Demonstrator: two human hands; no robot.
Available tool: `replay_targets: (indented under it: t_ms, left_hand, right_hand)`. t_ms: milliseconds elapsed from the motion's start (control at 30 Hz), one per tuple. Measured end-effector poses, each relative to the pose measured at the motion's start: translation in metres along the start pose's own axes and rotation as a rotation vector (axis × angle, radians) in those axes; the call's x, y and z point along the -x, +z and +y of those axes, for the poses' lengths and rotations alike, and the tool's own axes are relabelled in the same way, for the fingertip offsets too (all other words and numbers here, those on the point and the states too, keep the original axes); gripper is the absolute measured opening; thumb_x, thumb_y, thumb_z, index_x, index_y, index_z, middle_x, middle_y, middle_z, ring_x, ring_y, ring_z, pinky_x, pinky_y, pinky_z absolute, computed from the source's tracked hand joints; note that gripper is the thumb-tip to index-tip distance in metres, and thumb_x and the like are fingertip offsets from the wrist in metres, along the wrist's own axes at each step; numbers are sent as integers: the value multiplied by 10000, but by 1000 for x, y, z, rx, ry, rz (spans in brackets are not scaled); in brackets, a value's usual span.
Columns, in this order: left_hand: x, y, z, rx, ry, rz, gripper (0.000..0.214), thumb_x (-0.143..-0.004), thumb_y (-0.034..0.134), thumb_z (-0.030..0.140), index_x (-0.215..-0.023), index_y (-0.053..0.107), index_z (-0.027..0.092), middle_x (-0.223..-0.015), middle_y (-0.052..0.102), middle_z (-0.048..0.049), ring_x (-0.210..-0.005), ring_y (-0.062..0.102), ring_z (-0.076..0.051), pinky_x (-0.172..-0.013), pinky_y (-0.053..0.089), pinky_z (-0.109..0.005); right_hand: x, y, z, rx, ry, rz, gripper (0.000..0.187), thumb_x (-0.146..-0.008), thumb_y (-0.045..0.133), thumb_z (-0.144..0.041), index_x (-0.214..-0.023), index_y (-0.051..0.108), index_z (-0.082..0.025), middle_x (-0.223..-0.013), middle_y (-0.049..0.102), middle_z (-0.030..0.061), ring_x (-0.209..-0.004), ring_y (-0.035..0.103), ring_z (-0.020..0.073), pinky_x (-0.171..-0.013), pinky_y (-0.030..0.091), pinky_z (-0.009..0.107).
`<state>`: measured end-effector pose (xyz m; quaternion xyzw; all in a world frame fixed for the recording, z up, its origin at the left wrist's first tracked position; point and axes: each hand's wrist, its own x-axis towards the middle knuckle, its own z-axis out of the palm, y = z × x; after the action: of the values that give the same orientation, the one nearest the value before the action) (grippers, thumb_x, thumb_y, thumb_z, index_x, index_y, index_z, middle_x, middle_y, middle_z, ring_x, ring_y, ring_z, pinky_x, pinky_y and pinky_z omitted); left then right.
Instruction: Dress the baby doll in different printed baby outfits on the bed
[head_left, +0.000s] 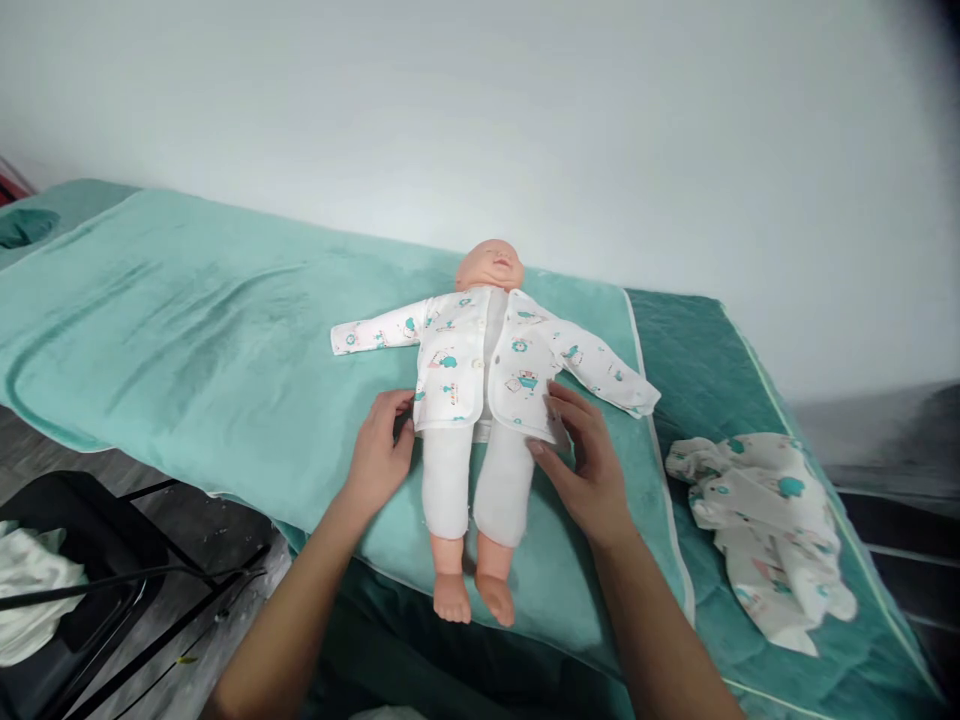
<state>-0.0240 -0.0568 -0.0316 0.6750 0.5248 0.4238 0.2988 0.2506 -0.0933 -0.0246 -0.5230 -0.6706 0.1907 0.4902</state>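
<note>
A baby doll (491,265) lies on its back on a teal towel (225,350), head toward the wall. It wears a white printed jacket (480,365) and white leggings (480,480), with bare feet near the towel's front edge. My left hand (379,455) rests by the doll's hip, its fingers curled at the jacket's lower left hem. My right hand (585,465) lies at the other side, thumb and fingers touching the jacket's lower right corner. What the fingers of either hand pinch is partly hidden.
A crumpled piece of matching printed clothing (757,520) lies to the right on the darker green bed cover (712,370). A black chair frame (97,590) with a white cloth (30,590) stands at lower left. A white wall runs behind the bed.
</note>
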Motion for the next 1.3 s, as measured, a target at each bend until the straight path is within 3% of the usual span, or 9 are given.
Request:
replay_targets:
  t_ms: [200,367,533,700,833,900,1000,1167,1300]
  left_hand:
    - [19,2,0,-330,62,7,275,-906,622,223,-1181,632,220,-1369,651,-127,-1302,597,-311,-1110,478,-510]
    - [9,10,2,-514,58,17,167,-972,562,306,-1055,687,233,-1347,683,-118,-1278,602,-339,-1038,470,-519]
    - [14,4,-2,-417,28,156,110,-938,560,267,-851,615,230,-1188,737,-104,-1153,648,-307,-995,493,-491]
    - [27,-5,-8,-289,20,208,37,-870,604,228,-880,574,247,-1228,715,-103,-1226,634,-308,-1075,475,-526]
    - [18,-7,-8,91,-2,214,231,-876,555,192,-1092,613,253,-1338,672,-85,-1288,630,-236,-1109,498,-441]
    - [1,-5,-6,261,-64,192,223,-917,563,266,-1130,623,237,-1343,683,-89,-1266,650,-223,-1084,518,-401]
    - [-39,3,-6,285,-158,156,239,-946,558,370,-1098,644,208,-1209,744,-86,-1122,694,-213,-990,544,-353]
    - [-103,19,-11,-81,-138,62,199,-934,539,342,-956,685,208,-979,771,-43,-908,664,-206,-826,482,-309]
    - [-124,25,-16,-189,-128,93,214,-928,521,316,-954,704,209,-947,773,-46,-877,649,-222,-763,435,-303]
  right_hand:
    - [18,8,6,176,407,195,471,-876,722,-504,-1232,650,-204,-1010,724,97,-863,672,262,-776,561,448]
    - [8,11,3,220,434,91,416,-888,637,-455,-1212,649,-195,-768,665,11,-671,580,213,-637,455,356]
    - [18,7,-3,311,428,62,429,-898,594,-455,-1242,633,-201,-661,561,-35,-612,540,209,-602,387,340]
    - [33,5,-4,345,401,98,423,-916,572,-412,-1287,611,-211,-802,642,19,-699,602,241,-675,478,399]
    - [31,0,-4,55,156,142,411,-921,621,-348,-1321,586,-265,-1343,596,129,-1243,597,295,-948,554,480]
    - [21,-4,-6,-134,101,102,394,-940,642,-360,-1325,582,-298,-1449,543,106,-1381,525,278,-1066,521,478]
    - [-13,-8,-13,-185,169,64,303,-973,621,-431,-1242,616,-290,-1290,652,79,-1169,639,240,-1037,526,443]
    - [-104,4,-19,205,244,126,255,-937,605,-488,-981,630,-239,-1086,697,69,-844,623,208,-860,509,400]
    - [-160,25,-24,425,399,-16,389,-936,568,-605,-844,591,-228,-881,691,96,-852,630,275,-810,482,408]
